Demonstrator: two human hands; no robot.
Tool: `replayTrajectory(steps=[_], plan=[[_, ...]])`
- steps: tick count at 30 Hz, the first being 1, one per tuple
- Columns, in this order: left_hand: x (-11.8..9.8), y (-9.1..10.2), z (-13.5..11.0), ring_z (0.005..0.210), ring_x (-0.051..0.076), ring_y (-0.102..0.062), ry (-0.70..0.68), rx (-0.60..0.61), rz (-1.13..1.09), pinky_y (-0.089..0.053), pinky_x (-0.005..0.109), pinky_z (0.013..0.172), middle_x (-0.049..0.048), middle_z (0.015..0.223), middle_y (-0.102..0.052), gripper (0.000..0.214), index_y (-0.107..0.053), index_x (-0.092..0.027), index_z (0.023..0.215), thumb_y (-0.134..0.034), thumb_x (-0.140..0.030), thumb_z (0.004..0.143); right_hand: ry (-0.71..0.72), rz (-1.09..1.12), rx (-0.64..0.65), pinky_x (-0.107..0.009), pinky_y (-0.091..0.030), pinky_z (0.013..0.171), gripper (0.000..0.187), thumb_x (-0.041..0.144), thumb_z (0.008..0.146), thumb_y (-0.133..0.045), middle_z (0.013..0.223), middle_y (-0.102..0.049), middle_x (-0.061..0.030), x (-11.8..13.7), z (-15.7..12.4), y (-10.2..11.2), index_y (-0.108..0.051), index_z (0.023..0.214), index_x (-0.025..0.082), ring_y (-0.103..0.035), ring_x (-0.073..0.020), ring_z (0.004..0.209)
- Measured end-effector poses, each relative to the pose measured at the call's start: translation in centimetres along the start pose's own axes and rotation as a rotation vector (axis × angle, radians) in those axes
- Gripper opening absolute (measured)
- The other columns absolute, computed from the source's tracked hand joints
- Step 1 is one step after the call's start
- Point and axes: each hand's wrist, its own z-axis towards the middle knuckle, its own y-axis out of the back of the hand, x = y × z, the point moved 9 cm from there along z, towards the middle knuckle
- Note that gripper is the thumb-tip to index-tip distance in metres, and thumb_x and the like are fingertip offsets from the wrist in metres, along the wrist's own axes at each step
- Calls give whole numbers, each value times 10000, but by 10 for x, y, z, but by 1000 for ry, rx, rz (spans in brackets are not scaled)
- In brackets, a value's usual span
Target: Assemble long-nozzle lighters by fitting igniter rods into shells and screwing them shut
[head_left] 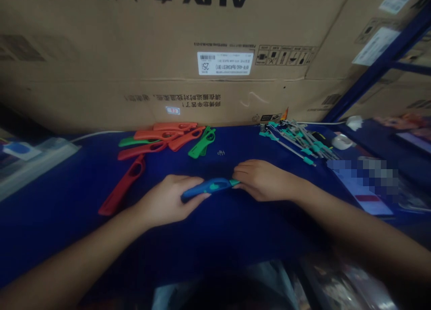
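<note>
My left hand point(177, 195) is wrapped round a blue plastic handle point(217, 185) that has an oval recess, teal details and a pointed teal end. It is held just above the blue tabletop, roughly level and pointing right. At that teal end, the fingers of my right hand point(257, 180) are pinched together. Whether they grip only the tip or some small part there is hidden. A few tiny metal springs or wires point(221, 152) lie beyond the hands.
Red handles point(123, 186) and green handles point(202, 143) lie at the back left. Several metal rods with teal ends point(298, 139) are piled at the back right, near a white tape roll point(341, 141). A large cardboard box point(151, 45) walls off the back. A phone-like slab point(362, 189) lies right.
</note>
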Motion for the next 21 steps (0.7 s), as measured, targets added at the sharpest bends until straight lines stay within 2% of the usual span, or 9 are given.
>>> replayTrajectory(steps=[3,6,9,12,16,18,21], plan=[[-4,2,-4,709,181,-689,-60,-25,99,-523,271,672,56,859,-742,231,-729,-173,1025,-621,-358,937,-16,97,34,-298,-434,745,177,209,993,-489,795,-624,-50,2,1,-5,-607,872,156,-553,-174,744],[-4,4,-3,675,166,-675,-61,-22,54,-514,260,661,43,814,-733,208,-735,-171,985,-631,-343,931,-26,108,11,-295,-428,724,188,206,986,-484,779,-612,-49,3,1,-5,-613,860,156,-542,-173,725],[2,2,1,547,104,-538,26,3,-88,-426,223,560,-21,643,-612,211,-722,-168,846,-645,-350,922,-29,46,-73,-296,-410,681,219,208,986,-463,755,-593,-52,4,1,2,-623,850,147,-517,-174,694],[12,-7,3,518,82,-411,161,64,-222,-331,211,496,-52,579,-481,284,-683,-158,750,-653,-392,909,-8,-35,-116,-304,-401,676,250,212,995,-445,742,-584,-53,8,0,7,-624,834,146,-491,-176,677],[22,-16,2,533,78,-408,281,125,-341,-325,199,501,-60,579,-449,357,-614,-155,671,-657,-431,893,13,-104,-137,-315,-398,683,271,209,1006,-426,743,-582,-58,11,-1,8,-621,830,141,-480,-179,680],[24,-16,2,531,79,-417,281,119,-327,-333,200,506,-61,577,-451,366,-604,-159,668,-653,-442,896,5,-114,-139,-316,-400,690,271,215,1012,-422,756,-583,-60,10,0,8,-621,844,138,-487,-182,694],[20,-10,4,566,94,-487,201,72,-184,-386,212,559,-50,619,-519,316,-653,-173,751,-619,-432,929,-73,-104,-91,-305,-393,662,242,227,1018,-425,818,-602,-67,0,1,5,-613,897,136,-514,-180,711]])
